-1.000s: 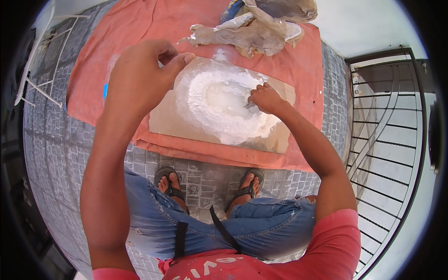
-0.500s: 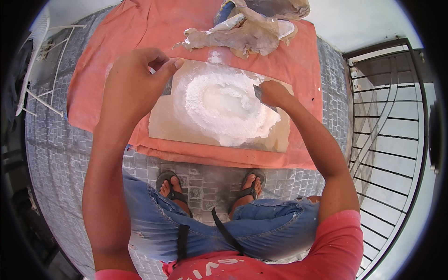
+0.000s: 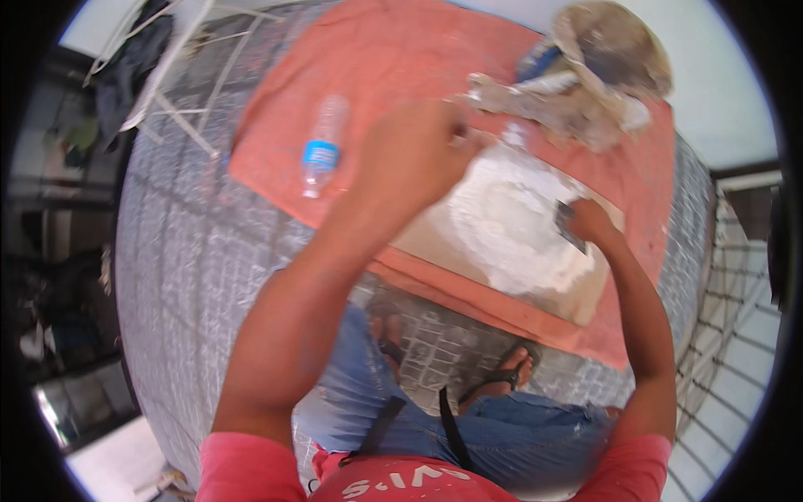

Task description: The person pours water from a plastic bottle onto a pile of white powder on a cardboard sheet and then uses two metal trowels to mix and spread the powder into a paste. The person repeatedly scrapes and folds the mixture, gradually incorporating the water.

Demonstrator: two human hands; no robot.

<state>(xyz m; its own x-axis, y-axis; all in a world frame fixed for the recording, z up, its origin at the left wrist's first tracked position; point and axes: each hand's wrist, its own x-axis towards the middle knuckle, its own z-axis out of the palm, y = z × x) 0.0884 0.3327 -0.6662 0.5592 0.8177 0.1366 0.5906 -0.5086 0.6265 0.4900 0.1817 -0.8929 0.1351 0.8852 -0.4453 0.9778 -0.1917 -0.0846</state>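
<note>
A ring of white powder [image 3: 481,201] with a pale, wet-looking middle [image 3: 523,219] lies on a tan board [image 3: 435,243]. At its right side my right hand [image 3: 592,219] grips a dark flat scraper [image 3: 570,224], its blade against the powder. My left hand [image 3: 418,151] is raised over the left part of the board, smeared by motion. Its fingers are curled toward the thumb in a pinch, and what they hold, if anything, cannot be made out.
Under the board spreads an orange cloth [image 3: 284,100] on grey paving [image 3: 201,276]. A clear plastic bottle with a blue label [image 3: 321,155] lies on the left. Crumpled brown paper sacking [image 3: 615,58] sits at the far right. A white metal frame [image 3: 188,117] and a barred gate [image 3: 728,335] flank the cloth.
The view has swung left, shifting the board rightward and bringing the bottle into sight. My left hand stays raised and is now blurred. My right hand still holds the scraper at the powder's right side.
</note>
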